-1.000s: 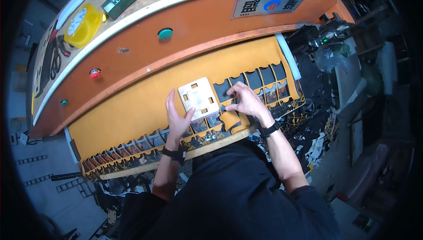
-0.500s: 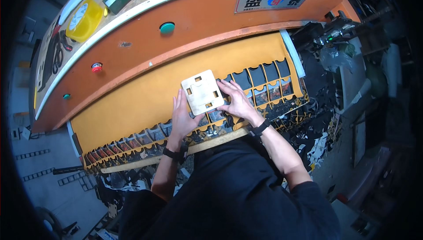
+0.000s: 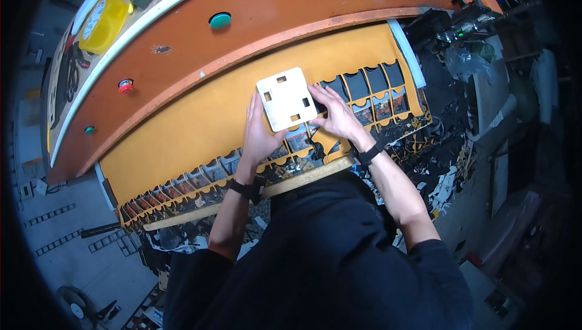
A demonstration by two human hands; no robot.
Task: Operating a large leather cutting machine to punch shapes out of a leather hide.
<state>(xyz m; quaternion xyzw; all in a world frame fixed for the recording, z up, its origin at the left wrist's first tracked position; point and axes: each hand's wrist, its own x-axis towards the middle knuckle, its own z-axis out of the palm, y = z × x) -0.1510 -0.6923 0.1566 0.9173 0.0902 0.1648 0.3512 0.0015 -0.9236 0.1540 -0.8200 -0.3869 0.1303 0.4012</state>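
A pale square plate [image 3: 286,101] with rounded corners and several small rectangular slots is between my hands, over the yellow sheet [image 3: 188,121]. My left hand [image 3: 259,139] grips its left and lower-left edge, fingers straight along the side and thumb by the near edge. At the opposite edge, my right hand [image 3: 338,118] holds the plate with fingertips and thumb. Rows of cut-out openings line the sheet's near side, bordered by thin yellow strips. Dark pieces [image 3: 354,86] show in the row to the right. Whether the plate rests on the sheet is hard to tell.
Beyond the sheet rises an orange machine beam [image 3: 267,27] with a green button [image 3: 220,21] and a red button [image 3: 125,86]. A yellow dial scale [image 3: 103,24] sits on top. A wooden strip [image 3: 309,176] runs along the near edge; dark scraps [image 3: 439,184] lie at the right.
The view has shifted, so the beam and sheet appear higher. Both hands and the plate between them have moved slightly away from me and to the right.
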